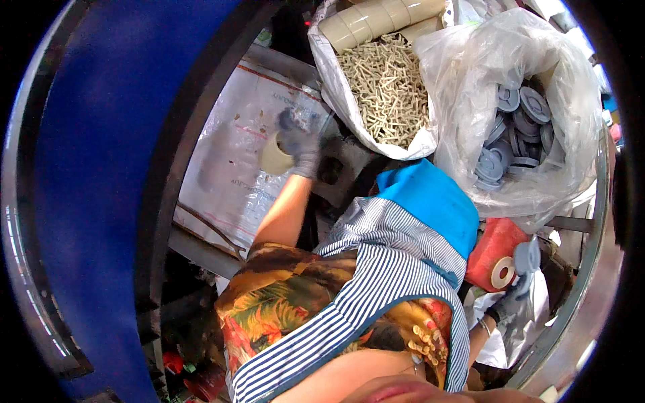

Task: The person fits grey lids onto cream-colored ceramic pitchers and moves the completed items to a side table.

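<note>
In a grey glove, my left hand (299, 144) is closed on a short beige cylindrical piece (274, 158), over a plastic-covered surface (222, 158). That hand is slightly smeared by motion. My right hand (512, 303), also gloved, is down at the right with its fingers closed on a grey round cap (527, 256) held upright. Beside that cap lies a red block-shaped object (489, 252) with a cream ring (502, 273) on its face. White sheeting (534, 326) is under and around my right hand.
A white sack (386, 149) holds many small beige pegs (383, 87), with ribbed beige cylinders (383, 21) on top. To its right, a clear plastic bag (463, 168) contains several grey caps (534, 105). A blue panel (101, 168) fills the left; a metal rim (601, 221) curves along the right.
</note>
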Tool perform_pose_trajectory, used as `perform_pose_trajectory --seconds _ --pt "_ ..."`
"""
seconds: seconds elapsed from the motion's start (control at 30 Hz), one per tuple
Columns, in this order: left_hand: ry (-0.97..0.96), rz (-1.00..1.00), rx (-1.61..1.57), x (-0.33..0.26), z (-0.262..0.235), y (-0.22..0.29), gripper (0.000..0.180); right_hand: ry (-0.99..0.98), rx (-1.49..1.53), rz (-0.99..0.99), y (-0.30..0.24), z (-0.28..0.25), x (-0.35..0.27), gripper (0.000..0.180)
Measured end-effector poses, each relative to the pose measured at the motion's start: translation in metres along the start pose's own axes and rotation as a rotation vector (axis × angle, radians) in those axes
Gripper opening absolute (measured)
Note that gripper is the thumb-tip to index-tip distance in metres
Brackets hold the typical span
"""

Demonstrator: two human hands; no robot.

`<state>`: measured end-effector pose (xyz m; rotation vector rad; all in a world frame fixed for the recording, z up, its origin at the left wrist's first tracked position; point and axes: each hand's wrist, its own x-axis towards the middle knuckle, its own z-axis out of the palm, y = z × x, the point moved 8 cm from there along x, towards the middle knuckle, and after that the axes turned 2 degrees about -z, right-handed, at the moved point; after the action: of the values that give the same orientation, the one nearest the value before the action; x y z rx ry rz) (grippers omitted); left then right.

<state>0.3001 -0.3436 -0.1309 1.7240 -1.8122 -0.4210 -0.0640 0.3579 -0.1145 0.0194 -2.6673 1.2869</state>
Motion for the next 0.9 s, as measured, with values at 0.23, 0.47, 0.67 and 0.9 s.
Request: perform_pose_trajectory --seconds 0.23,0.47,0.67,0.9 --pt "-0.395 0.121 0.586 0.019 -0.01 -0.108 0.089 -0.101 -0.274 -0.102 0.085 0.003 0.018 0.054" --pt "-0.554 0.26 0.426 0.036 -0.021 -0.164 0.043 0.073 -0.292 -0.483 -0.096 -0.005 -0.001 0.059" --pt "-0.564 0.448 0.48 0.044 -0.08 -0.026 0.028 -0.205 -0.07 -0.9 -0.25 0.074 -0.073 0.053" --pt "-1.313 0.231 -0.306 -0.096 -0.08 0.186 0.026 -0.996 0.318 -0.961 -0.348 0.203 -0.175 0.11"
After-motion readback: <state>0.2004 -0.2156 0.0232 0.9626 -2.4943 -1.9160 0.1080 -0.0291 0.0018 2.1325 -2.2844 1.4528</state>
